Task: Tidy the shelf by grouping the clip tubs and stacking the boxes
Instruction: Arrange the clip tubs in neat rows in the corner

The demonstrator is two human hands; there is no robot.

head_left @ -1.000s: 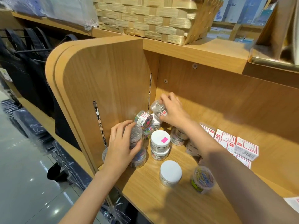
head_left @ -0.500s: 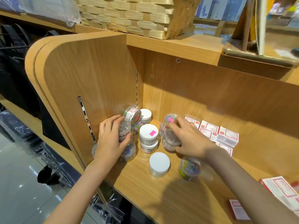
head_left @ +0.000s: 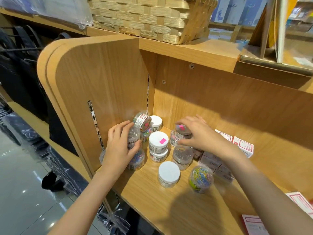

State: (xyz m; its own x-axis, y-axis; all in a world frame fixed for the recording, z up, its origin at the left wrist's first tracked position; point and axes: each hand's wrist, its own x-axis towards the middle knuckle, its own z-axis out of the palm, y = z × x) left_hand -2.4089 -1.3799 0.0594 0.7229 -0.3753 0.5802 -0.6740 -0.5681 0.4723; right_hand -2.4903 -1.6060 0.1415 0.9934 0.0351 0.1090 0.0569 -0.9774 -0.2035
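Observation:
Several small round clip tubs crowd the left corner of the wooden shelf (head_left: pixel 169 214). My left hand (head_left: pixel 119 148) grips a clear tub (head_left: pixel 133 135) stacked on a tub of coloured clips (head_left: pixel 137 161) by the side panel. My right hand (head_left: pixel 201 135) holds a clear tub with a pink sticker (head_left: pixel 182 131) on top of another tub. Between them stands a stack of white-lidded tubs (head_left: pixel 158 144). Nearer me sit a clear tub (head_left: pixel 183 156), a white-lidded tub (head_left: pixel 168 173) and a tub of coloured clips (head_left: pixel 200 178). Red-and-white boxes (head_left: pixel 243 146) lie to the right, partly hidden by my right arm.
A tilted tub (head_left: pixel 142 120) and a white-lidded tub (head_left: pixel 155 122) sit in the back corner. More red-and-white boxes (head_left: pixel 301 202) lie at the front right. A woven basket (head_left: pixel 152 17) stands on the shelf top. Dark bags (head_left: pixel 22 68) hang at the left.
My right hand came away from the back corner to the right and now sets a pink-stickered tub on a stack beside the boxes. My left hand has kept its hold on its tub.

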